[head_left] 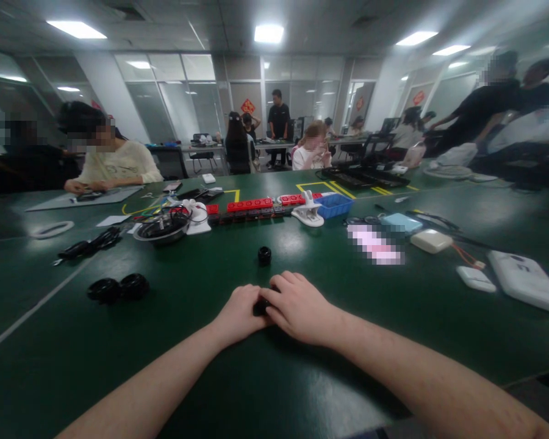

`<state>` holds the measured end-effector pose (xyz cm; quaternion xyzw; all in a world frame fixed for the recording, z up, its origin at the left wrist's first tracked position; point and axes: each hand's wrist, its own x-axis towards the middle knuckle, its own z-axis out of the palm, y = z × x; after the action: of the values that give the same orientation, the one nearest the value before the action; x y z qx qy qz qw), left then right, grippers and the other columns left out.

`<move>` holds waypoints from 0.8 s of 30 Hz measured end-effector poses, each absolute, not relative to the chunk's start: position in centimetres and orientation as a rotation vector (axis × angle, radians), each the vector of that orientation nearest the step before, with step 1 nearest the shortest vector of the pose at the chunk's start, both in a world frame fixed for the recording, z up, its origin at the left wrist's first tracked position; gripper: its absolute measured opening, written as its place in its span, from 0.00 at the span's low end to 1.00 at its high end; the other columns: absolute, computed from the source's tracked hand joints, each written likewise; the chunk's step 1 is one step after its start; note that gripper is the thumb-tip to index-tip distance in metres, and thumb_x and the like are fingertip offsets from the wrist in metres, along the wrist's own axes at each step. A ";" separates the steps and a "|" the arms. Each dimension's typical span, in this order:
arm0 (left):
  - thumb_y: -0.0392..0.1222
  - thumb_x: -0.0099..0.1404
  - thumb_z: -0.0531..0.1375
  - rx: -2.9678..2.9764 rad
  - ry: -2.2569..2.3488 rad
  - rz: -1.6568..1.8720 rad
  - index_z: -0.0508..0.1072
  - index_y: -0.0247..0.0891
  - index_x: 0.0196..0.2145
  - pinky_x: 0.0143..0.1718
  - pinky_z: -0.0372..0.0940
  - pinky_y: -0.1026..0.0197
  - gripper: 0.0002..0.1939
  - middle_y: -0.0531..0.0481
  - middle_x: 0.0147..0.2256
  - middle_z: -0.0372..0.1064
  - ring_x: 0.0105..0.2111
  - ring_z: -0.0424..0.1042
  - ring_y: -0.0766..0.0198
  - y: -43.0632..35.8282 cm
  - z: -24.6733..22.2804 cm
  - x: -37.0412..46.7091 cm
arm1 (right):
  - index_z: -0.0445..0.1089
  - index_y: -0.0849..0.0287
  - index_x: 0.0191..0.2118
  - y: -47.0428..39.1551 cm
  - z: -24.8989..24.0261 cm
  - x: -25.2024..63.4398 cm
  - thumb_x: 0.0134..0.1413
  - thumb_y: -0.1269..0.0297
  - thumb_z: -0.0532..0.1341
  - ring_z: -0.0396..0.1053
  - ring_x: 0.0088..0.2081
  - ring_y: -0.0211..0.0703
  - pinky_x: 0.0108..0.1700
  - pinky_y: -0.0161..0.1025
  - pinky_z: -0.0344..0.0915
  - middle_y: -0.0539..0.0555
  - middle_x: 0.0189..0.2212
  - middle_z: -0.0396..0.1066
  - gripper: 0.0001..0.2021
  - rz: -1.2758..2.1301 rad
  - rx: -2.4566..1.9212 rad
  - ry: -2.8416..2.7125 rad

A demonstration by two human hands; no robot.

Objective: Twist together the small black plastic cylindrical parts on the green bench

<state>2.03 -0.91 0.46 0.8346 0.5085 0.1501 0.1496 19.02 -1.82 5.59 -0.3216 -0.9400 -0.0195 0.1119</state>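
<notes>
My left hand [241, 314] and my right hand [299, 308] meet low over the table, fingers curled round a small black round piece [260, 307]. Most of that piece is hidden by the fingers, so its exact kind does not show. Just beyond the hands, a black ribbed wheel-like part [264, 256] stands on the green table [201, 268]. Off to the left lie two larger black wheel-like parts, one [104, 291] touching or nearly touching the other [134, 286].
Farther back are a metal bowl [162, 230] with black items, a red-and-black toy-like strip [249, 207], a white clip stand [309, 212] and a blue bin [333, 206]. At right lie a white box [528, 280] and cables. A person [119, 161] works across the table.
</notes>
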 end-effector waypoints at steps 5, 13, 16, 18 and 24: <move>0.50 0.53 0.60 2.407 1.414 0.461 0.68 0.38 0.30 0.34 0.57 0.60 0.13 0.52 0.28 0.66 0.31 0.64 0.60 -1.1 0.6 2.0 | 0.64 0.60 0.47 -1.5 5.7 19.2 0.55 0.67 0.52 0.58 0.38 0.44 0.40 0.41 0.57 0.57 0.36 0.63 0.14 0.075 -0.931 -2.762; 0.53 0.52 0.60 2.418 1.408 0.486 0.68 0.38 0.30 0.35 0.57 0.60 0.15 0.52 0.29 0.67 0.32 0.64 0.60 -1.0 0.5 1.9 | 0.63 0.62 0.47 -1.1 5.7 19.3 0.54 0.66 0.55 0.59 0.40 0.44 0.41 0.40 0.58 0.57 0.36 0.63 0.14 0.202 -0.954 -2.718; 0.54 0.52 0.60 2.421 1.419 0.486 0.68 0.38 0.28 0.34 0.57 0.60 0.16 0.52 0.28 0.67 0.31 0.64 0.60 -1.0 0.5 1.8 | 0.64 0.61 0.46 -1.0 5.7 19.3 0.55 0.66 0.54 0.60 0.39 0.43 0.41 0.40 0.58 0.56 0.35 0.63 0.13 0.223 -0.956 -2.727; 0.54 0.52 0.60 2.423 1.420 0.484 0.68 0.38 0.28 0.34 0.57 0.60 0.16 0.52 0.28 0.66 0.31 0.64 0.60 -1.0 0.5 1.9 | 0.64 0.61 0.47 -0.9 5.7 19.2 0.55 0.66 0.54 0.60 0.39 0.43 0.41 0.40 0.58 0.56 0.35 0.63 0.13 0.235 -0.956 -2.729; 0.55 0.53 0.60 2.428 1.402 0.471 0.68 0.38 0.28 0.34 0.57 0.60 0.16 0.52 0.28 0.66 0.31 0.64 0.60 -1.0 0.4 1.9 | 0.64 0.60 0.47 -0.7 5.7 19.4 0.54 0.66 0.55 0.60 0.39 0.44 0.40 0.39 0.59 0.56 0.35 0.63 0.14 0.276 -0.950 -2.725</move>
<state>1.87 -0.97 0.45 0.8446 0.4875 0.1640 0.1486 19.36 -0.69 5.72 -0.3253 -0.9330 0.0946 0.1210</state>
